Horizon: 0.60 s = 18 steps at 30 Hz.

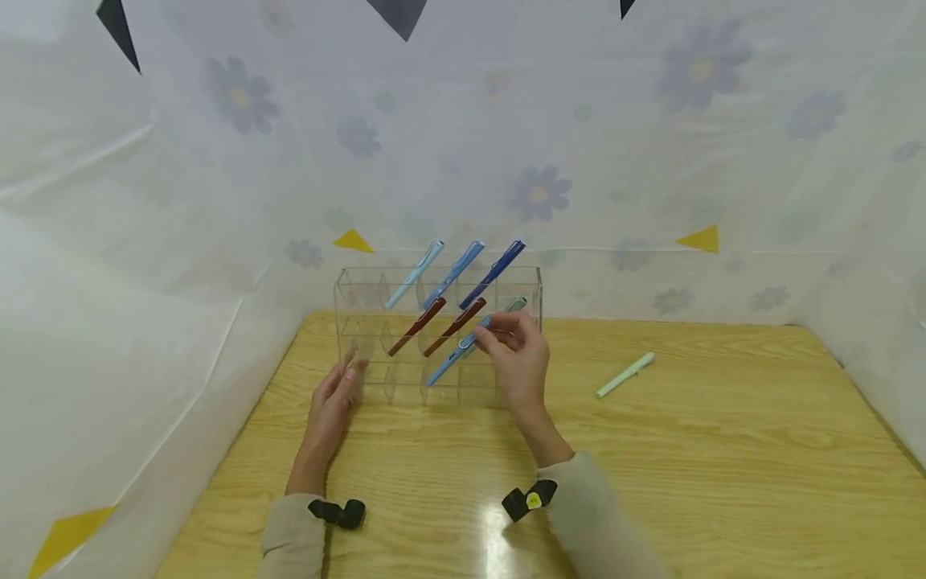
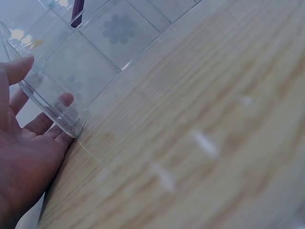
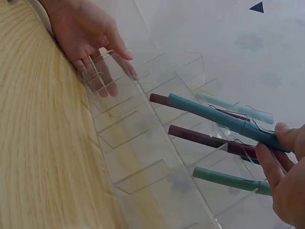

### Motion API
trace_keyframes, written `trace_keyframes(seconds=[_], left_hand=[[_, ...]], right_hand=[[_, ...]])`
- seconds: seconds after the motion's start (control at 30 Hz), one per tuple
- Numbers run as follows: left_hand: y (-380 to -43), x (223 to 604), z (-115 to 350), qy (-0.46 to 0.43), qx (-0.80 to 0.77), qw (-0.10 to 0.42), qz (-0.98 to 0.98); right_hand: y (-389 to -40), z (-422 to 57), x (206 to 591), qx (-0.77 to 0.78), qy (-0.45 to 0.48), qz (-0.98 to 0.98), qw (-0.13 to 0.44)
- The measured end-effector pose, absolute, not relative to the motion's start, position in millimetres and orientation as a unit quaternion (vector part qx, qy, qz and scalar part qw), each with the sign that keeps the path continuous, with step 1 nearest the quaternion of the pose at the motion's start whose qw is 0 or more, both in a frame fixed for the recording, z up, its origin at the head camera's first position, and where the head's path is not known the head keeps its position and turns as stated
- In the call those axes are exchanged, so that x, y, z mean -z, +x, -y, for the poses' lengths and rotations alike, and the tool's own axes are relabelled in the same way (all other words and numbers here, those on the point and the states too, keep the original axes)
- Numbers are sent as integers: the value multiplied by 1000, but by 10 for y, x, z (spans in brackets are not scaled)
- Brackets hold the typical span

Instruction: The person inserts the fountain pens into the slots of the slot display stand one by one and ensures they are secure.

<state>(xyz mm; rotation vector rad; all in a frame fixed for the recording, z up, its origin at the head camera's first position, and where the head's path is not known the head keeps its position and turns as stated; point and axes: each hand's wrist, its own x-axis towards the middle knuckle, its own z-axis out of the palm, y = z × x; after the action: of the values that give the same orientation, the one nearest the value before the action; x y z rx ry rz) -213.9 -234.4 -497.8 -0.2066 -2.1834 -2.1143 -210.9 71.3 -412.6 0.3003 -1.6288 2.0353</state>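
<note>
A clear acrylic pen rack (image 1: 477, 396) stands on the table, with pens leaning in its upper tiers. My left hand (image 1: 331, 406) grips the rack's left end, its thumb at the front edge and fingers behind the side wall. Between thumb and fingers my right hand (image 1: 522, 354) pinches a blue pen (image 1: 452, 363), slanted with its lower end over the bottom tier. Light blue (image 1: 414, 276), mid-blue (image 1: 453, 275) and dark blue (image 1: 493, 273) pens lean in the top tier. Below are two dark red pens (image 3: 205, 140) and a green pen (image 3: 224, 180), partly hidden by the right hand in the head view.
A pale green pen (image 1: 625, 375) lies on the wooden table (image 1: 723, 450) to the right of the rack. White flowered sheeting (image 1: 448, 161) hangs behind and along both sides. Small black cameras are strapped to both wrists.
</note>
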Motion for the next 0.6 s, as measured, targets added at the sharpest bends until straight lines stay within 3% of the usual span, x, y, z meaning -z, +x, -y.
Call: trace_keyframes(seconds=[0.6], left_hand=[[-2139,5007,2360,-59,693,49,717]], right_hand=[[-2053,-265,4401,-702,76,636,311]])
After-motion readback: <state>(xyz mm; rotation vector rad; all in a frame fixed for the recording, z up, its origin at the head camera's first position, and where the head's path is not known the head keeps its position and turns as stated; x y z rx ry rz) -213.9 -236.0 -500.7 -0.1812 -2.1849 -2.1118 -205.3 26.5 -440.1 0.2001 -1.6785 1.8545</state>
